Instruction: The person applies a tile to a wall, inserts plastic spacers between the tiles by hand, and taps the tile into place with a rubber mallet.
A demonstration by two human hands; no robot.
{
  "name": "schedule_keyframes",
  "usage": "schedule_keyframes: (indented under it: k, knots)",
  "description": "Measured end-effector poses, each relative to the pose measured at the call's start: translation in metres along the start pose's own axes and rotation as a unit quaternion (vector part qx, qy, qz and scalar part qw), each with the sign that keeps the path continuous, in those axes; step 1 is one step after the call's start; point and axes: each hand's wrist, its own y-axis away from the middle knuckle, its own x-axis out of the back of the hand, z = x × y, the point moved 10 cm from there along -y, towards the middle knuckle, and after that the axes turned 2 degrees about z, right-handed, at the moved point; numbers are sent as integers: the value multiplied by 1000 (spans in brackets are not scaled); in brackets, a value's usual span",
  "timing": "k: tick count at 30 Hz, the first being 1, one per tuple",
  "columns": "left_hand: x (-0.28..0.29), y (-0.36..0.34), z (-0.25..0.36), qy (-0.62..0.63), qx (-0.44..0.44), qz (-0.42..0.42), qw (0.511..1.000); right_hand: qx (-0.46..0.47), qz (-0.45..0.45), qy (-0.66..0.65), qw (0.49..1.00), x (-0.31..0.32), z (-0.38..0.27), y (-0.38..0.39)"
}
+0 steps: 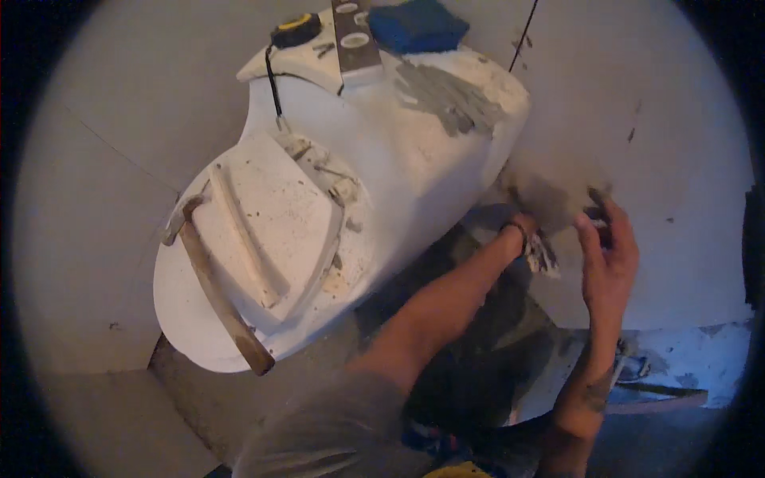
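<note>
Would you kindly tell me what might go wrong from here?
The hammer lies across the rounded end of the white fixture, its handle end at the rim, so a knock might tip it off. The left hand is low beside the fixture, and its forearm could bump the side and jolt loose items. The blue block sits near the fixture's far edge and might be nudged off.

Blurred grey-brown patch (550, 201), right of centre in frame, soft-edged, looking flat; smear or separate piece, cannot tell. Broad off-white panel (685, 247) around it, filling right of frame, dotted with small dark marks, bottom edge at lower right.
</note>
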Motion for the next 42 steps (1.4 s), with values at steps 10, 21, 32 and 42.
schedule_keyframes:
  k: [10,21,32,42]
  knots:
    - [-14,-13,-10,-100,-11,-26,995,4,-125,-248,961,-53,-74,-65]
    - [-7,-10,-4,-141,-18,-21,990,187,-110,66,974,-107,-133,-96]
    - [-29,-21,-1,-172,-19,-38,984,186,-85,131,970,-124,-154,-102]
    - [-21,-31,-3,-186,-1,-25,982,310,50,-46,948,-64,-182,-84]
